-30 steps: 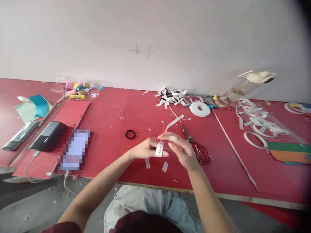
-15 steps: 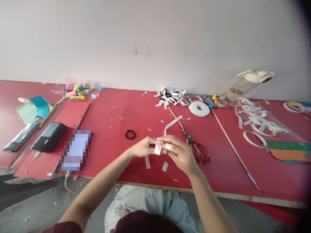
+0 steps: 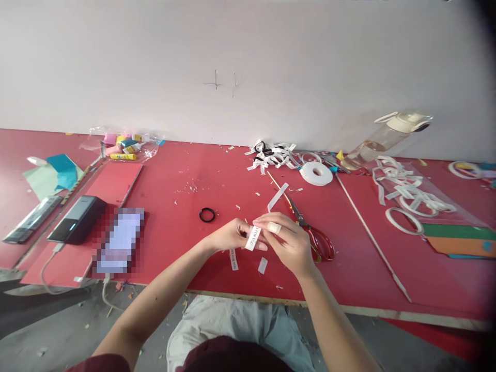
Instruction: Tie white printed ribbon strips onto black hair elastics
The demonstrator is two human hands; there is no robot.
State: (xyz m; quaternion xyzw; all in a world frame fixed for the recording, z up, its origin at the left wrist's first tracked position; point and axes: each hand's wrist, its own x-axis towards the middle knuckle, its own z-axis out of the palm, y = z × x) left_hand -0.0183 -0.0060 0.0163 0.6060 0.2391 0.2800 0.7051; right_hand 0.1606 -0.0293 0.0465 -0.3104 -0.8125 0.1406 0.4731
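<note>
A white ribbon strip (image 3: 252, 238) printed with "FOR YOU" is pinched between the thumb and fingers of my left hand (image 3: 231, 235). The fingertips of my right hand (image 3: 289, 242), which has a bandage on one finger, close on the upper end of that ribbon. Behind my right fingers a plain white ribbon length (image 3: 278, 197) slants up; whether it joins the printed piece is hidden. Below my hands lie another printed ribbon strip (image 3: 233, 260) and a short white piece (image 3: 262, 265). Red-handled scissors (image 3: 321, 243) rest just right of my right hand.
A black elastic ring (image 3: 207, 215) lies left of my hands. Further back are tied ribbon bows (image 3: 271, 155), a white ribbon roll (image 3: 316, 173) and a tilted water bottle (image 3: 372, 144). A phone (image 3: 120, 240) and a power bank (image 3: 77, 219) are at left on the red table (image 3: 166, 227).
The printed ribbon has turned and straightened, so more of its lettering shows. My right fingers have shifted slightly up, and the plain white ribbon length has tilted more steeply.
</note>
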